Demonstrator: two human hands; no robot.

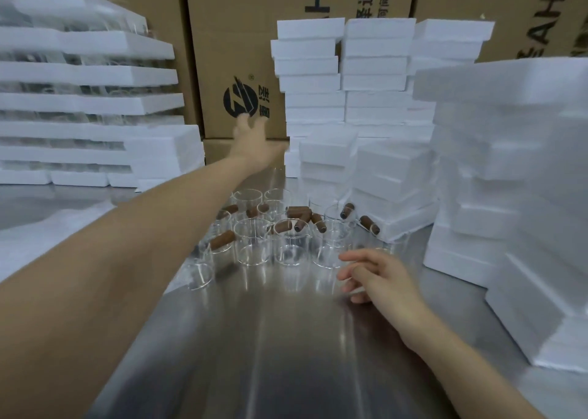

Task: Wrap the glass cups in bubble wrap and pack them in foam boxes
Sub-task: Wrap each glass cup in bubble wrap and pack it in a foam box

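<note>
- A shiny steel table (286, 355) carries a cluster of clear glass cups with brown wooden handles (254, 243) at its middle.
- Printed brown cardboard cartons (229, 53) stand well behind the cups.
- Stacks of white foam boxes (509, 196) rise to the left, behind and right of the cups.
- The left hand (251, 138), blurred, reaches beyond the cups, fingers spread, holding nothing.
- The right hand (378, 275) rests just in front of the cups, fingers loosely curled, empty.
</note>
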